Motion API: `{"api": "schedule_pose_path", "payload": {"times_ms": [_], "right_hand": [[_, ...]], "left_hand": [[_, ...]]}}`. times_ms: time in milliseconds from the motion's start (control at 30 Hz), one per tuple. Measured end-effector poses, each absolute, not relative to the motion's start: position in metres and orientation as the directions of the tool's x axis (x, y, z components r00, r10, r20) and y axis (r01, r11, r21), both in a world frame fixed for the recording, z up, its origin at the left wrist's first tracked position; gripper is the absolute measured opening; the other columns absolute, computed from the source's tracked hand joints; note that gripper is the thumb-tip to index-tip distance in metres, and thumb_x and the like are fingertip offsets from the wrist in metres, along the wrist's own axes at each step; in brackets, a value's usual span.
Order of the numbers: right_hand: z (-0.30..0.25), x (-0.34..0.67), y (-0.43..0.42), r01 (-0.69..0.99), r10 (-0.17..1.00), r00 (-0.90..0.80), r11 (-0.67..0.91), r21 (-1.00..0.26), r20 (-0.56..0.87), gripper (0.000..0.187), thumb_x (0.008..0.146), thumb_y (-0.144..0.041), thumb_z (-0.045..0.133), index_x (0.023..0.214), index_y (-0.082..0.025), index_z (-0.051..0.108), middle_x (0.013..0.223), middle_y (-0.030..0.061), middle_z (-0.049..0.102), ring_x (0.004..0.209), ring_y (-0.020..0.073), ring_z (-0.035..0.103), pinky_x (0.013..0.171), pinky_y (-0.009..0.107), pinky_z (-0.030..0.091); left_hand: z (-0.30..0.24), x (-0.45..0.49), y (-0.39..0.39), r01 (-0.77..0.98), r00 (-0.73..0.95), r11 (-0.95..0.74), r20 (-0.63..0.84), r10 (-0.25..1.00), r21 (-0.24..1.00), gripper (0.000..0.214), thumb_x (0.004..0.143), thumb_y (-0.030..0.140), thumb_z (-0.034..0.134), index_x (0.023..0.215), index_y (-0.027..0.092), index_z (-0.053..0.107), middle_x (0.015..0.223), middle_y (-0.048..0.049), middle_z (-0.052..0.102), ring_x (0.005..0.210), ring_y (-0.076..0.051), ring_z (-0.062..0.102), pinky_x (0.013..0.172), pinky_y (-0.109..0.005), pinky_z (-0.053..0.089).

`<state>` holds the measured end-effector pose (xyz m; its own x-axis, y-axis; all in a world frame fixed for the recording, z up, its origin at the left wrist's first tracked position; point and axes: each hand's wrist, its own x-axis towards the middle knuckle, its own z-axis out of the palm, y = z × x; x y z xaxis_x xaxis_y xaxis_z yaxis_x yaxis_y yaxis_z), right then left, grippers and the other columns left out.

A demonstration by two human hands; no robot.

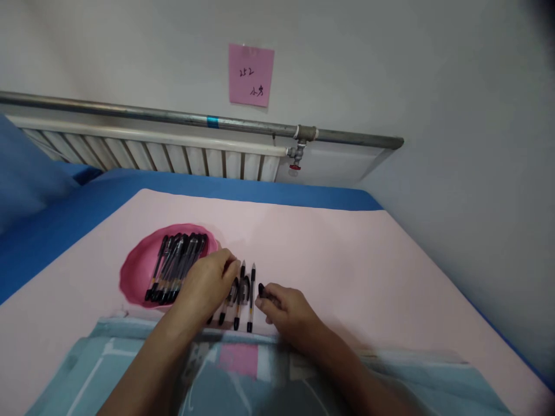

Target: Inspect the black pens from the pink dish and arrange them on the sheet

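Note:
My right hand (pixel 286 309) pinches a black pen cap (pixel 261 290), just right of an uncapped pen (pixel 251 300) that lies with its tip away from me. My left hand (pixel 214 274) has its fingers curled together over the left end of the same row; what they grip, if anything, is hidden. Other uncapped pens lie partly under that hand, and dark loose caps (pixel 245 289) rest among them. To the left, a pink scalloped basin (pixel 130 277) holds a bundle of black-capped pens (pixel 177 266), partly covered by my left wrist.
The pens and basin are on a pale pink tabletop (pixel 321 248) with a blue border (pixel 260 192) behind. A light blue patterned cloth (pixel 108 352) lies along the near edge. Beyond stand a white radiator (pixel 195 159), a metal pipe (pixel 165 117) and a wall with a pink note (pixel 251 75).

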<state>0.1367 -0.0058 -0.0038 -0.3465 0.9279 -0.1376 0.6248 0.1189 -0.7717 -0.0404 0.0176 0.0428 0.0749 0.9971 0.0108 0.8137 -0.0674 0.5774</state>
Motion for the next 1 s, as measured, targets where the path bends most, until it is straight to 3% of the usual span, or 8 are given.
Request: {"api": "schedule_pose_path", "payload": {"times_ms": [167,267,367,600,800,1000], "right_hand": [[-0.001,0.141,0.002,0.737,0.963,-0.260,0.154,-0.658,-0.065,0.025,0.079,-0.032,0.049,0.060,-0.017,0.047,0.061,-0.0019,0.046,0.059,0.0099,0.041,0.054,0.023,0.026],[-0.006,0.141,0.002,0.726,0.968,-0.212,0.067,-0.684,-0.130,0.011,0.076,-0.029,0.053,0.079,-0.019,0.055,0.060,-0.0034,0.049,0.056,0.0099,0.042,0.052,0.022,0.026],[-0.013,0.141,0.002,0.687,0.973,-0.166,-0.002,-0.727,-0.160,0.026,0.073,-0.028,0.056,0.098,-0.021,0.052,0.060,-0.0049,0.050,0.055,0.0103,0.045,0.052,0.021,0.028],[-0.012,0.140,0.003,0.772,0.977,-0.191,0.092,-0.629,-0.091,0.008,0.073,-0.025,0.056,0.077,-0.018,0.054,0.069,0.0000,0.056,0.061,0.0109,0.046,0.056,0.022,0.028],[-0.009,0.141,0.001,0.788,0.973,-0.214,0.117,-0.605,-0.091,0.023,0.076,-0.024,0.053,0.098,-0.019,0.053,0.067,-0.0007,0.057,0.058,0.0117,0.047,0.054,0.022,0.027],[-0.007,0.140,-0.001,0.802,0.972,-0.230,0.157,-0.577,-0.055,0.015,0.078,-0.022,0.048,0.090,-0.017,0.056,0.073,0.0020,0.060,0.062,0.0118,0.050,0.057,0.021,0.030]], "left_hand": [[0.042,-0.038,0.017,0.836,0.081,-0.061,-0.013,0.997,0.545,0.020,0.082,0.029,0.041,0.072,0.019,0.055,0.069,-0.0023,0.062,0.061,-0.013,0.052,0.057,-0.024,0.031],[0.041,-0.036,0.016,0.844,0.097,-0.063,-0.035,0.995,0.532,0.020,0.082,0.030,0.042,0.073,0.019,0.055,0.069,-0.0028,0.063,0.064,-0.014,0.054,0.058,-0.024,0.031],[0.041,-0.035,0.015,0.850,0.104,-0.062,-0.052,0.993,0.524,0.021,0.082,0.031,0.042,0.072,0.019,0.055,0.069,-0.0029,0.063,0.064,-0.015,0.054,0.058,-0.025,0.031],[0.040,-0.035,0.015,0.855,0.111,-0.061,-0.066,0.992,0.516,0.022,0.082,0.033,0.041,0.073,0.019,0.056,0.069,-0.0030,0.063,0.064,-0.015,0.055,0.057,-0.025,0.030],[0.041,-0.034,0.016,0.863,0.123,-0.070,-0.074,0.990,0.501,0.023,0.082,0.034,0.040,0.073,0.019,0.056,0.070,-0.0038,0.064,0.065,-0.016,0.056,0.057,-0.025,0.030],[0.040,-0.035,0.015,0.869,0.113,-0.062,-0.074,0.991,0.491,0.023,0.082,0.034,0.040,0.072,0.020,0.056,0.069,-0.0034,0.064,0.064,-0.016,0.056,0.057,-0.025,0.030]]}}
